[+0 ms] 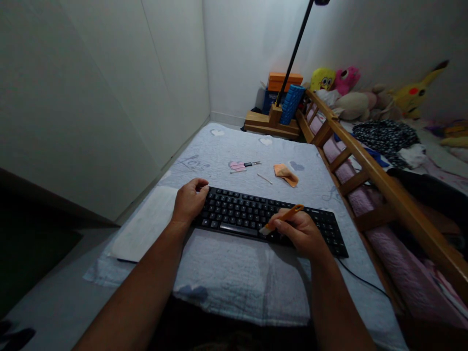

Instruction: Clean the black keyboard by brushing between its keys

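Frame centre: right hand (300, 231), grip closed round a brush (293, 211) on the keyboard (234, 209); left hand (188, 201), grip unclear — brushing seems under way, remainder untellable.

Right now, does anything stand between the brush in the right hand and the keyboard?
Nothing visible does: the right hand holds the orange-handled brush with its bristles at the keyboard, just right of the space bar. The orange cloth lies beyond the far edge, out of the way.

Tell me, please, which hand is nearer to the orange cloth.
Right hand, over the keyboard, this side of the orange cloth; left hand, farther away, at the keyboard's left end.
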`<state>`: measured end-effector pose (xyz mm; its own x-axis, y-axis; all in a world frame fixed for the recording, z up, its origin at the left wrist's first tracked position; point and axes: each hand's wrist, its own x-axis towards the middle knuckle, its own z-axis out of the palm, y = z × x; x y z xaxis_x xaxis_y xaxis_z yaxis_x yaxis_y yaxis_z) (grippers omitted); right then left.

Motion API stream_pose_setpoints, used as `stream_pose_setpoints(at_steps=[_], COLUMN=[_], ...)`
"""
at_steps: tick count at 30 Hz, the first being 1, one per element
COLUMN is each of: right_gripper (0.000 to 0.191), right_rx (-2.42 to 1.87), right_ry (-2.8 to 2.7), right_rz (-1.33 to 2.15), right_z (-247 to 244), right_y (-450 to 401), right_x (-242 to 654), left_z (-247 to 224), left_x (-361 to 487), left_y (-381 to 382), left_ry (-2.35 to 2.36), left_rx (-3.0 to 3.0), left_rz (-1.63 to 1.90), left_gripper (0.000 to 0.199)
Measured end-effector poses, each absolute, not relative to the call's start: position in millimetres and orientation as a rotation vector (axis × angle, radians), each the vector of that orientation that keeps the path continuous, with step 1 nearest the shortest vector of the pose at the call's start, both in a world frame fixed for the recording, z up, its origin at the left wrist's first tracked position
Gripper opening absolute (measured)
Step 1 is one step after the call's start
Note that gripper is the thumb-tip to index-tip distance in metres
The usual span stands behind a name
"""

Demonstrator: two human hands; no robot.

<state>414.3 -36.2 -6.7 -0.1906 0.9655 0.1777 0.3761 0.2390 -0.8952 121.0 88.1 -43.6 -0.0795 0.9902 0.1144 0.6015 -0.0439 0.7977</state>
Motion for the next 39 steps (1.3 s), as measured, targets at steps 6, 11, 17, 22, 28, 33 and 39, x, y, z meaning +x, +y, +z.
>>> stream_pose_setpoints(at_steps=[6, 11, 17, 22, 28, 33, 39], right_gripper=[0.021, 0.023, 0.029, 0.025, 0.027, 0.030, 0.024], right_rx=[-1.394, -1.397, -1.311, -1.357, -1.332, -1.259, -1.314], right_ry=[-1.671, -1.742, -1.772, -1.682, -1.787, -1.802, -1.779], right_rz=[0.516, 0.587, 0.825, 0.669, 0.764, 0.840, 0.685], right_z=[-14.6, -12.3, -3.5, -8.5, -5.1, -1.7, -4.1], right_y=[-30.4, -31.6, -35.4, -34.3, -34.8, -36.6, -36.3], right_x=[415.0, 415.7, 417.8, 419.5, 416.2, 414.0, 411.2], left_z=[-43.6, -43.2, -44.2, -43.5, -41.5, -41.4, -43.1], left_x=[120.9, 121.2, 120.9, 120.7, 121.5, 121.7, 121.2], left_y=[88.3, 88.1, 88.1, 87.8, 86.9, 87.3, 88.0], left_ry=[1.717, 1.732, 1.724, 1.718, 1.722, 1.718, 1.738], left_rx=[1.677, 1.683, 1.679, 1.674, 1.668, 1.679, 1.675], left_rz=[0.983, 0.981, 0.985, 0.982, 0.983, 0.983, 0.957], left_gripper=[0.031, 0.030, 0.030, 0.030, 0.031, 0.032, 0.034])
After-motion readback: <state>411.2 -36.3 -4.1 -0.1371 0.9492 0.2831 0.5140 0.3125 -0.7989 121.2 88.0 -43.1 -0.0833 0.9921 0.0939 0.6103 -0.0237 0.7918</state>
